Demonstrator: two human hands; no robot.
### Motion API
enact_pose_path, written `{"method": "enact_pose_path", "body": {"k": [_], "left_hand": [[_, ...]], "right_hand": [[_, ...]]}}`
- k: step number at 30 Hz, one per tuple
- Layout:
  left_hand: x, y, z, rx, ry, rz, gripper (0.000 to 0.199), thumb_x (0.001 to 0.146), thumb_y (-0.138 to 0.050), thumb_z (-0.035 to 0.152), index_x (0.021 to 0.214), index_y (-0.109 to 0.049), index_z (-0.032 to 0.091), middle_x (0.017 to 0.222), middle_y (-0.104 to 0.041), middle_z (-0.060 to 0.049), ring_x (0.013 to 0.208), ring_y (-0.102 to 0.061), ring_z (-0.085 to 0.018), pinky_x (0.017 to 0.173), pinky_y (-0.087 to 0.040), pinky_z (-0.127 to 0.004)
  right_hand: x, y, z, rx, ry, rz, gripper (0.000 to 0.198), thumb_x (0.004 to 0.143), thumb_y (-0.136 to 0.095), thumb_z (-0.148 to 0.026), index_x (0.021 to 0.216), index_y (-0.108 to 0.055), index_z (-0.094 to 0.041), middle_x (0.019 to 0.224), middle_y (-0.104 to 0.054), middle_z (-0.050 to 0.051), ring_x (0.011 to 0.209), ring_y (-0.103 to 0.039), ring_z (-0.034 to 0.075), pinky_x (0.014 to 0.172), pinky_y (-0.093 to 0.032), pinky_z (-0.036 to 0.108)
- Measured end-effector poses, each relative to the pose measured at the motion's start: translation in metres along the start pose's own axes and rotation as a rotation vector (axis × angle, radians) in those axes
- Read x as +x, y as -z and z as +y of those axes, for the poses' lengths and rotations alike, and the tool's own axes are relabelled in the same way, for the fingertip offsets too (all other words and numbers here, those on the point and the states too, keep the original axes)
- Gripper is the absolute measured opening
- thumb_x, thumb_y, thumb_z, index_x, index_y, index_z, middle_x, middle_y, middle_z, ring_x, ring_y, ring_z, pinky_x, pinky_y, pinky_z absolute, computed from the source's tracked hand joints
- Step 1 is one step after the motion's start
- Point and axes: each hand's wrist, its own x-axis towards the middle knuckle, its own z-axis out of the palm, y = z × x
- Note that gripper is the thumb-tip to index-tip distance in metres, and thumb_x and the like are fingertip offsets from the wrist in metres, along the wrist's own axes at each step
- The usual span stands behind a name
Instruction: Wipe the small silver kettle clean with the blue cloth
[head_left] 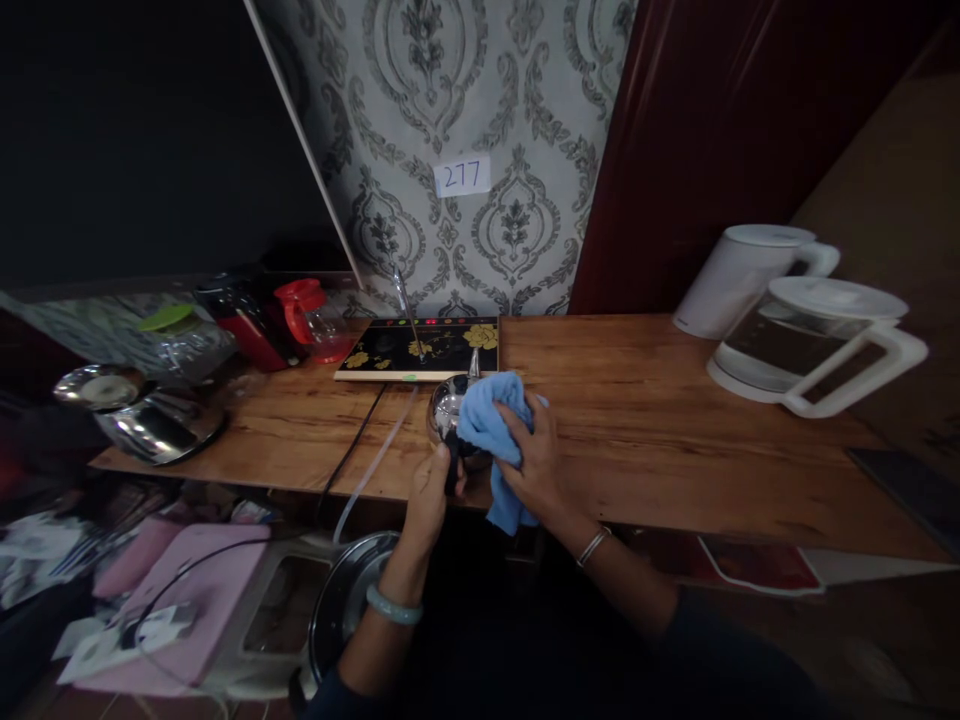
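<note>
A small shiny steel kettle [444, 407] stands near the front edge of the wooden table [637, 420]. My left hand [433, 492] grips its black handle from the near side. My right hand [531, 455] presses a light blue cloth [491, 425] against the kettle's right side; the cloth covers much of the kettle and hangs over the table edge. Just behind the kettle lies a black electric tea tray [420, 348] with gold flowers and a thin metal spout.
Two white electric kettles [814, 345] stand at the table's right. At the left are a steel kettle [146, 410], a green-lidded glass jar [184, 340] and a red-lidded glass pot [311, 318]. A cable and a clear hose [375, 455] run off the front edge. Below sit a steel bucket [345, 600] and pink box [187, 600].
</note>
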Motion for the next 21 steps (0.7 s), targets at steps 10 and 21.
{"method": "enact_pose_path", "body": {"k": [10,21], "left_hand": [[-0.001,-0.001,-0.003,-0.032,0.023,0.002,0.071,0.081,-0.049,0.089,0.062,-0.055,0.021,0.048,-0.051,0.001,0.049,-0.047,-0.013,0.053,-0.039,-0.028],[-0.001,0.000,-0.004,0.002,-0.012,0.018,0.070,0.083,-0.048,0.087,0.062,-0.056,0.020,0.049,-0.049,0.001,0.050,-0.044,-0.013,0.053,-0.035,-0.027]], "right_hand": [[-0.034,0.022,0.012,-0.203,0.255,-0.256,0.058,0.078,-0.066,-0.007,0.127,-0.075,-0.037,0.157,-0.049,0.007,0.131,-0.048,0.036,0.112,-0.042,0.059],[0.016,0.025,0.059,0.334,-0.347,0.163,0.047,0.081,-0.067,-0.036,0.126,-0.073,-0.024,0.134,-0.067,0.011,0.126,-0.060,0.032,0.112,-0.046,0.055]]}}
